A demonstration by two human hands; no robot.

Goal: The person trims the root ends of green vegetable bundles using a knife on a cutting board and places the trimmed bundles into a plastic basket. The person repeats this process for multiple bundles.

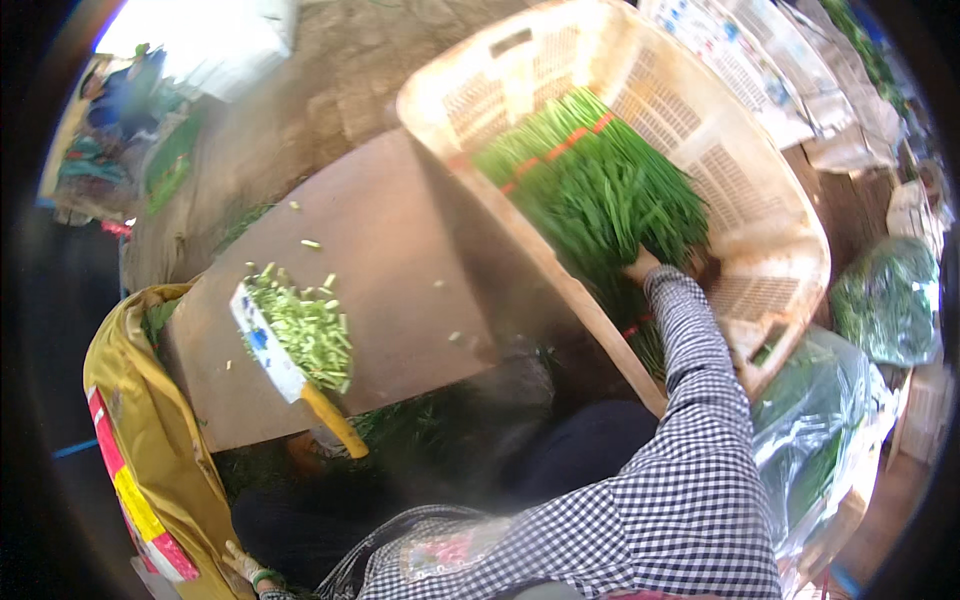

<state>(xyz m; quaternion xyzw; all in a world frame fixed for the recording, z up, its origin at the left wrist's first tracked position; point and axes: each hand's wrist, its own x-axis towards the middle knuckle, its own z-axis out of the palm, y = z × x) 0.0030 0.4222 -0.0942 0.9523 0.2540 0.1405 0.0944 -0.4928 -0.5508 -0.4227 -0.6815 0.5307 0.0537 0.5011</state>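
Note:
My right hand (643, 264) reaches into a worn, cream plastic crate (750, 180), at the leafy end of bundled garlic chives (600, 180). Leaves hide its fingers, so its grip is unclear. Red bands (566, 144) circle the bundles near their pale stem ends. At the lower left, my gloved left hand (247, 566) rests against a yellow fabric sack (161, 420), fingers apart. A knife with a broad blade and a yellow handle (334, 420) lies on a brown board (375, 217), its handle overhanging the near edge. Chopped pale stem pieces (307, 326) lie heaped along the blade.
The crate's near corner overlaps the board's right side. Clear plastic bags of greens (806, 427) (889, 300) stand to the right. White sacks (757, 60) lie beyond the crate. Another person (124, 97) is at the far left, near a pile of greens (172, 165).

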